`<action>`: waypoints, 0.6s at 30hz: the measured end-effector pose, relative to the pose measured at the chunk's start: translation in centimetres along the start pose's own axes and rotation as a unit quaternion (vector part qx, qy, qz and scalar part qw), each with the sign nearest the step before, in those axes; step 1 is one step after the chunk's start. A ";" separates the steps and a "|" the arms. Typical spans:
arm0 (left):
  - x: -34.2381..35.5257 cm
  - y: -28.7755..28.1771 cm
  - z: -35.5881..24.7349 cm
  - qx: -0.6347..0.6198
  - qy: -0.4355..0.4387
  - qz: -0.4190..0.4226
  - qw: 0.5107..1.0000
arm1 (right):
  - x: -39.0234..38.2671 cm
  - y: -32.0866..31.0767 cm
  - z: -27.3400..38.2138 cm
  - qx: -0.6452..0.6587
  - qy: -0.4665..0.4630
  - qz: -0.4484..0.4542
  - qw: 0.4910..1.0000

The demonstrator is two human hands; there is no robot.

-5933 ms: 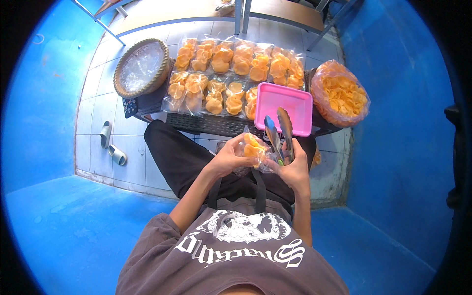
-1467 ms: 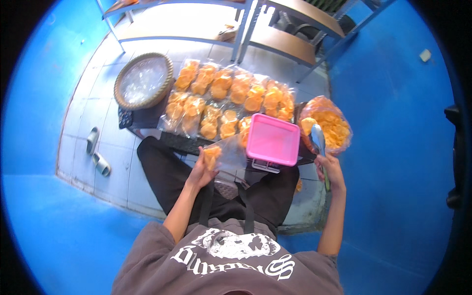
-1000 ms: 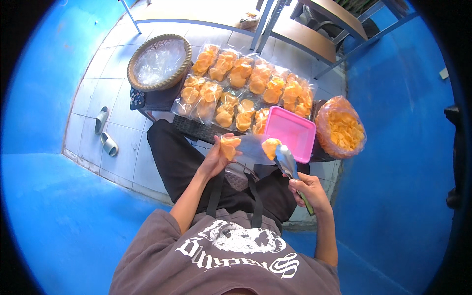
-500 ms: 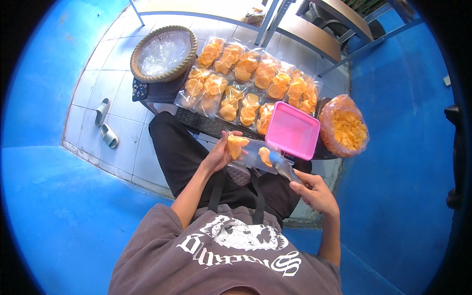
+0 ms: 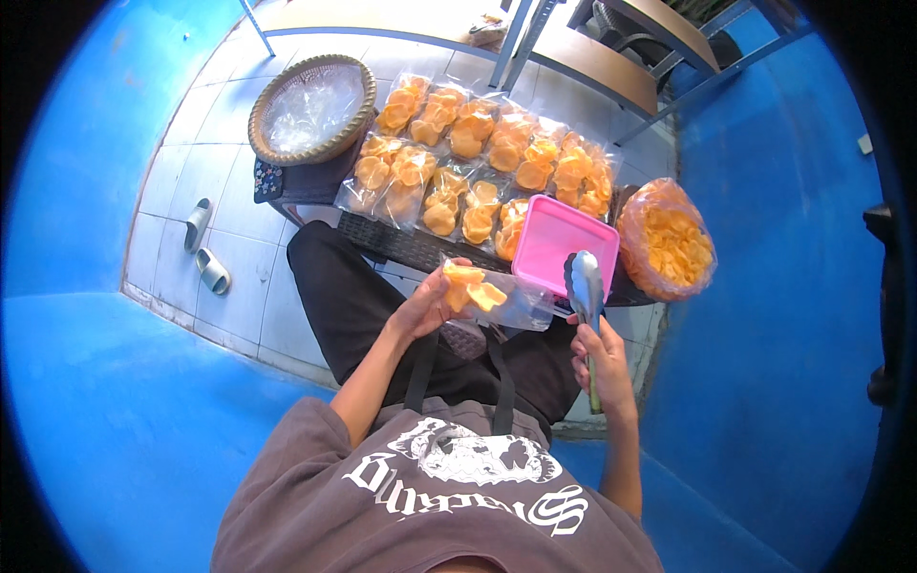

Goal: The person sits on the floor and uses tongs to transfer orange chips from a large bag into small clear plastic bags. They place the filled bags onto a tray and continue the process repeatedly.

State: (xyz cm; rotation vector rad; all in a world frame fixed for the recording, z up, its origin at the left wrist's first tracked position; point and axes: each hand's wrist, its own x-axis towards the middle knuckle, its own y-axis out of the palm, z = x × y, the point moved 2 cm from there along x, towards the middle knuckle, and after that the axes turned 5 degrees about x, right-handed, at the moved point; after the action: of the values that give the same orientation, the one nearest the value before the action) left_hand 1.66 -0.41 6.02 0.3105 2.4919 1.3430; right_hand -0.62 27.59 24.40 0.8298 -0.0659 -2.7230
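Packing well advanced: filled cracker bags (image 5: 478, 172) covered the far surface (image 5: 382, 244); left hand (image 5: 425, 307) clamped a part-filled bag (image 5: 492, 298), right hand (image 5: 600, 361) gripped empty tongs (image 5: 585, 296) beside the pink tub (image 5: 559, 248).

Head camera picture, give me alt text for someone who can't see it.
Seen from above, a seated person's left hand holds a clear bag of orange crackers while the right hand grips metal tongs. Ahead lie rows of filled cracker bags, a pink tub, a big sack of crackers and a woven basket.
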 end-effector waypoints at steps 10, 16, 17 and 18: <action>-0.1 2.6 -0.7 0.091 -0.072 -0.012 0.993 | 2.2 2.7 -4.5 0.136 -0.076 -0.094 0.983; 0.1 2.4 -0.1 0.176 -0.127 -0.044 0.975 | 1.7 2.9 -3.0 0.004 -0.117 -0.066 0.991; 0.3 2.4 0.2 0.191 -0.142 -0.050 0.970 | 1.7 2.9 -2.8 -0.007 -0.123 -0.061 0.991; 0.5 2.4 0.3 0.207 -0.159 -0.053 0.964 | 1.7 2.9 -2.7 -0.016 -0.115 -0.047 0.992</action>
State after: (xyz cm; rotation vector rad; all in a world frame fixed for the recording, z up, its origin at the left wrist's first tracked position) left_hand 1.39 1.23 7.79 0.4357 2.4471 0.6573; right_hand 0.28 24.40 21.59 0.5189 -0.0324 -2.8895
